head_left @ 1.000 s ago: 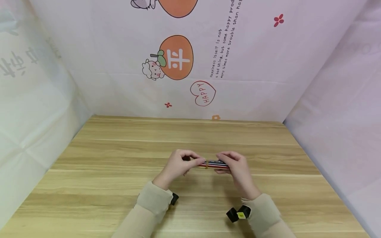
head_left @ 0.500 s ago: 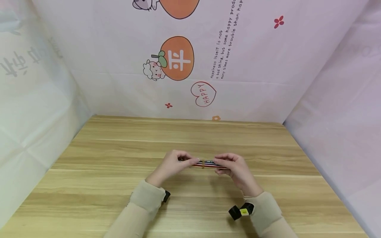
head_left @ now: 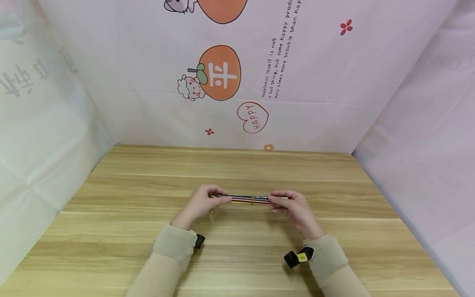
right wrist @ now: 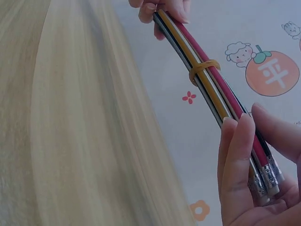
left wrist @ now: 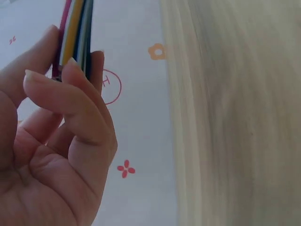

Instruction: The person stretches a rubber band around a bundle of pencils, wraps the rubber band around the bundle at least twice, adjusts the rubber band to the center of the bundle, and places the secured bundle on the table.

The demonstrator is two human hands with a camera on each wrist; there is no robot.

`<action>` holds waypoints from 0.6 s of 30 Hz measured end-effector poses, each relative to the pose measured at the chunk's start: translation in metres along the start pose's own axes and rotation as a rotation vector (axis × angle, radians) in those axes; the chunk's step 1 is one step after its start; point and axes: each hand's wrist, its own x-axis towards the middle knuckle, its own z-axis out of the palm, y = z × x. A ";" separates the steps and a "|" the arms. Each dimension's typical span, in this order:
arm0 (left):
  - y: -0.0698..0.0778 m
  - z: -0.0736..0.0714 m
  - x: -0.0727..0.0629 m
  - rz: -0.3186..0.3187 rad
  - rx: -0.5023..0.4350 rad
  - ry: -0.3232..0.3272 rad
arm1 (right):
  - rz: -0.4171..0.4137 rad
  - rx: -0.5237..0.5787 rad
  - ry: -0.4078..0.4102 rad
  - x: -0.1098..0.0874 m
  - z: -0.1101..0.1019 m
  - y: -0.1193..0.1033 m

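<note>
A bundle of pencils (head_left: pixel 241 199) in several colours is held level above the table, tied near its middle by a tan rubber band (right wrist: pixel 205 70). My left hand (head_left: pixel 202 204) pinches the bundle's left end between thumb and fingers. At the opposite end my right hand (head_left: pixel 297 208) grips it with thumb and fingertips. Metal ferrules with white erasers (right wrist: pixel 265 183) lie within the right hand in the right wrist view. Close up in the left wrist view, red, yellow and dark pencils (left wrist: pixel 75 33) end at the left fingers. The pencil tips themselves are hidden there.
Beneath the hands is a wood-grain table (head_left: pixel 237 251). A white printed cloth (head_left: pixel 148 115) rises at its back edge, with more white cloth (head_left: pixel 419 165) along both sides. Each wrist carries a small black camera (head_left: pixel 293 259).
My left hand has slid leftward along the pencils, away from the rubber band to their end. More of the bundle now shows between the hands, and it sits slightly higher in view.
</note>
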 end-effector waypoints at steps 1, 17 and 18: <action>-0.001 -0.001 0.000 -0.006 -0.007 0.004 | 0.002 -0.016 0.005 0.001 0.000 0.001; -0.015 0.002 0.004 -0.101 0.011 0.061 | 0.136 -0.106 -0.001 0.023 0.003 0.024; -0.015 0.002 0.004 -0.111 0.009 0.061 | 0.147 -0.117 -0.003 0.023 0.003 0.025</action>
